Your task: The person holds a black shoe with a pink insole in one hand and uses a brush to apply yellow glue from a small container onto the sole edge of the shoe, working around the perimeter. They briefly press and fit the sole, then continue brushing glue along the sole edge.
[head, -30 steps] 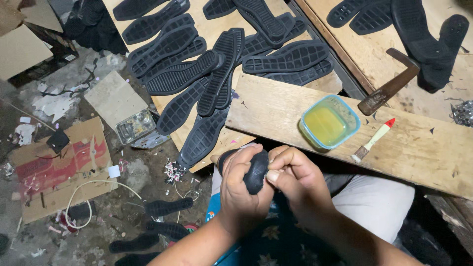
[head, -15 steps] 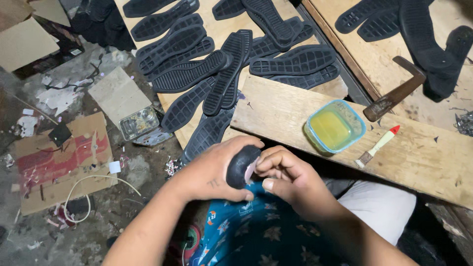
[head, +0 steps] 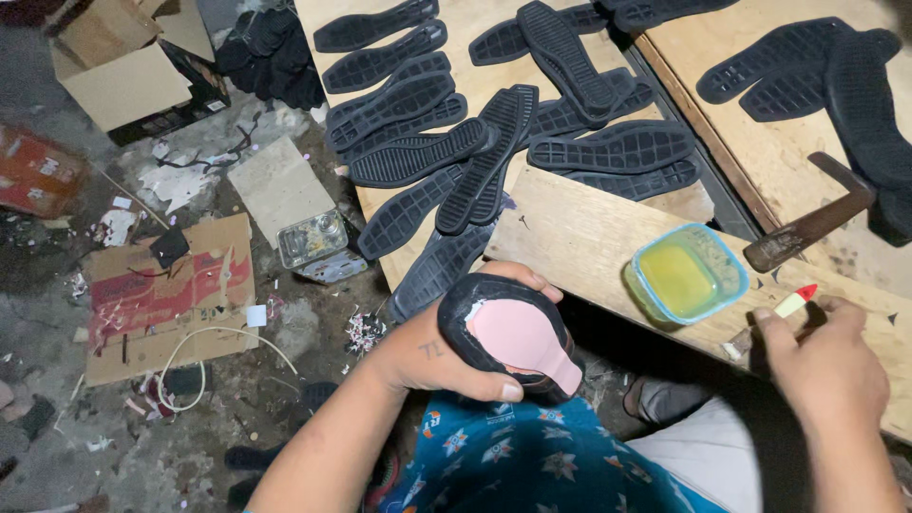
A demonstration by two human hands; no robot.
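Observation:
My left hand point(head: 446, 353) grips a black shoe upper point(head: 508, 334) with a pink insole side turned up, held over my lap. My right hand point(head: 825, 366) rests on the wooden plank point(head: 570, 242), fingers closing around a small brush point(head: 777, 312) with a white handle and red tip. A blue-rimmed tub of yellow glue point(head: 686, 274) stands on the plank just left of the brush. Whether the brush is lifted off the plank cannot be told.
Several black rubber soles point(head: 446, 142) lie piled on the boards beyond the plank. A hammer point(head: 812, 220) rests at the right. On the floor to the left sit a glass bottle point(head: 313, 242), cardboard pieces point(head: 171, 294), a box point(head: 133, 81) and scraps.
My right hand left the shoe and went right to the brush on the plank. The left hand turned the shoe so its pink underside faces up.

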